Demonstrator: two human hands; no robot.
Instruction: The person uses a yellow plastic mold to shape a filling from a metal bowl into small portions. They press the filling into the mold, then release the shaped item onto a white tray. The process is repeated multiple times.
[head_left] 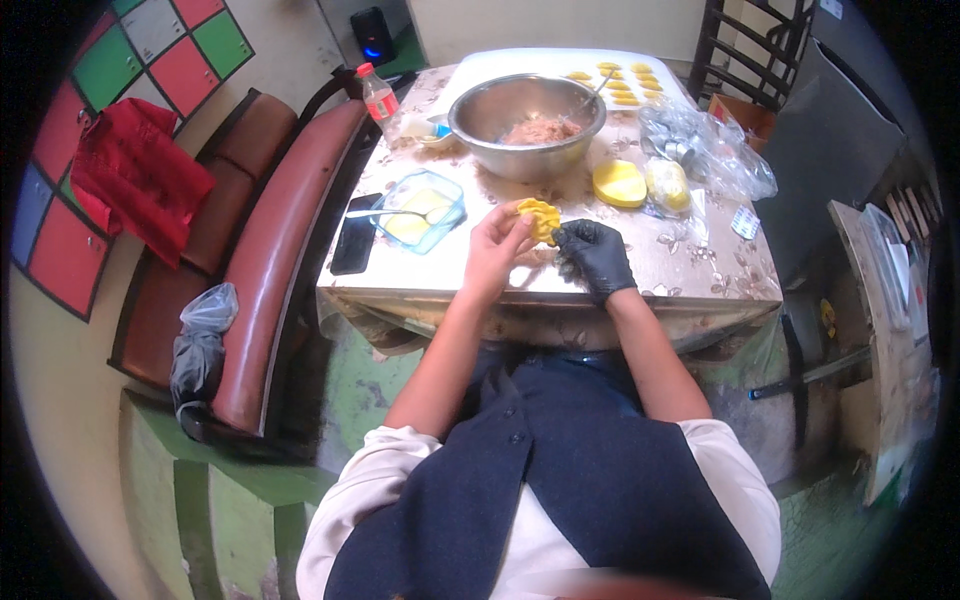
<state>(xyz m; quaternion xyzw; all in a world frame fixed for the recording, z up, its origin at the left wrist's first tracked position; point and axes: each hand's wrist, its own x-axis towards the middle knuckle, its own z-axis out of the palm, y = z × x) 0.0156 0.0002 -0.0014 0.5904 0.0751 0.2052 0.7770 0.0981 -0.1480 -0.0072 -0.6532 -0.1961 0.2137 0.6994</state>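
Observation:
Over the table's near edge, my bare left hand [492, 250] pinches a yellow folded dumpling [539, 219] with a pleated edge. My right hand [596, 258], in a black glove, has its fingers closed at the dumpling's right side; whether they grip its edge is hard to see. Just beyond stands a large metal bowl [470, 125] of pinkish minced filling [540, 130], a spoon handle leaning on its rim. A stack of round yellow dough wrappers [619, 184] lies right of the bowl. To the left, a spoon [400, 212] rests across a glass dish [458, 208] holding something pale yellow.
At the table's far side, a white tray [500, 62] bears several yellow dumplings [625, 85]. A dark phone [353, 240] and a red-capped bottle [378, 97] stand at the left. Clear plastic bags [735, 155] crowd the right. A reddish bench [290, 250] flanks the table.

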